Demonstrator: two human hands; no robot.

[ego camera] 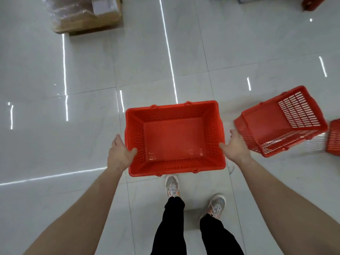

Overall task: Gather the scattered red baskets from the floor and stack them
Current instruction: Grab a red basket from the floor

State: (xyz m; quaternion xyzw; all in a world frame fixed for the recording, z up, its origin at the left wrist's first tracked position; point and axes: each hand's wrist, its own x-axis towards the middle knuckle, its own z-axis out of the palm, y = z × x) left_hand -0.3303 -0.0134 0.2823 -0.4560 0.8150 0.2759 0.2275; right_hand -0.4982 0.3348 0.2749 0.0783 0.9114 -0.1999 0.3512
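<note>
I hold an empty red basket (pixel 174 138) upright in front of me, above the floor. My left hand (pixel 120 153) grips its left short wall, thumb over the rim. My right hand (pixel 234 147) grips its right short wall the same way. A second red basket (pixel 281 122) lies tipped on the floor just right of my right hand, its opening facing me. Part of a third red basket (pixel 334 138) shows at the right edge. Another red piece (pixel 312 3) sits at the top right corner.
A wrapped cardboard box (pixel 86 15) stands on the glossy white tile floor (pixel 73 144) at the top left. My feet in grey sneakers (pixel 172 185) stand just behind the held basket. Light strips reflect on the tiles.
</note>
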